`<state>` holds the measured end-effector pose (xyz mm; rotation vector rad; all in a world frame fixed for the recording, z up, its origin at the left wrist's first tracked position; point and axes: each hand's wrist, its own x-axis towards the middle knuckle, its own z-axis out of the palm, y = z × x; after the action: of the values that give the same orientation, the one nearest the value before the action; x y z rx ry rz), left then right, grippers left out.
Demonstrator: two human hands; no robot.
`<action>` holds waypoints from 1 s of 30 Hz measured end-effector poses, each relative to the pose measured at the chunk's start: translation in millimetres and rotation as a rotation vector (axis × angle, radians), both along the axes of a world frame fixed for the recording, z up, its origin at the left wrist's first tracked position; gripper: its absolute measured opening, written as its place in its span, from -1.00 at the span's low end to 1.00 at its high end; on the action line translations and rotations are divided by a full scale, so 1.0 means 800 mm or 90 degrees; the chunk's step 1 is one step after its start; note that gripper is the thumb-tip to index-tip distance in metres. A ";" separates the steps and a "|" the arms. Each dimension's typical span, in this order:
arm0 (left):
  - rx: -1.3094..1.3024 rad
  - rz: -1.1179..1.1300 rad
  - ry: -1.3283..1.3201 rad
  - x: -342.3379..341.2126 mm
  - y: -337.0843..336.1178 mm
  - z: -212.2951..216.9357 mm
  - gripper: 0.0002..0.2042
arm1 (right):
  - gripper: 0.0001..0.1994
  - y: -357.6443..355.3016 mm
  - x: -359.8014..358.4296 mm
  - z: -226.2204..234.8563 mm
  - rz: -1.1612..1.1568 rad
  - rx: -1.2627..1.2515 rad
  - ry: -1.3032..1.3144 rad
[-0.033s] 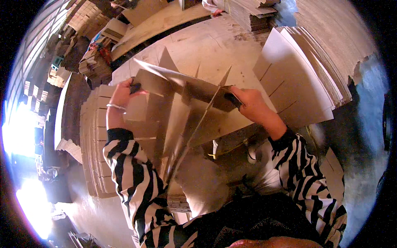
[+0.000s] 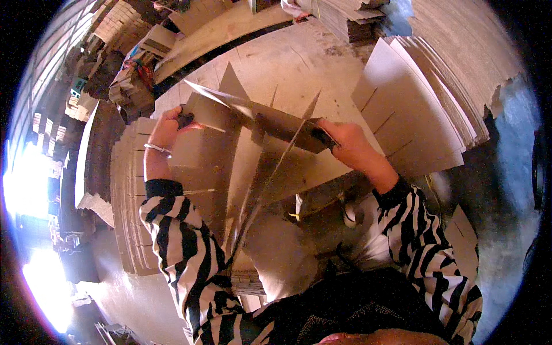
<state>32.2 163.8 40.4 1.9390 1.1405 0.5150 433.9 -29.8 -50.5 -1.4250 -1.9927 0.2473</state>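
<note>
While both hands grip opposite ends of the slotted cardboard sheet [image 2: 259, 118], left hand [image 2: 167, 129] and right hand [image 2: 345, 141] fingers pinched shut above the tabletop [image 2: 299, 63], its lower interlocked pieces blur together.

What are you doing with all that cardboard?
A person in a black-and-white striped top is working with slotted cardboard sheets. The left hand grips one end of a slotted cardboard strip and the right hand grips the other end, holding it crosswise over upright cardboard pieces so the slots meet. A stack of slotted sheets lies by the left arm, and another pile leans at the right. All of it sits on a big worn worktable.
</note>
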 end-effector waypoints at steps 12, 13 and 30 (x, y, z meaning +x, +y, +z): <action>0.277 0.255 0.152 -0.046 -0.235 0.106 -0.63 | -0.70 0.075 -0.055 -0.003 -0.092 0.035 -0.043; 0.332 0.299 0.217 -0.066 -0.269 0.090 -0.63 | -0.70 0.077 -0.056 -0.001 -0.106 0.026 -0.048; 0.198 0.539 -0.498 0.014 -0.367 -0.084 -0.50 | -0.32 -0.110 0.129 0.061 -0.402 0.223 -0.187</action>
<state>43.1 -129.5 -26.5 1.1633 1.3245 1.7965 537.5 -117.8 -1.8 -1.8278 -1.5810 -0.5866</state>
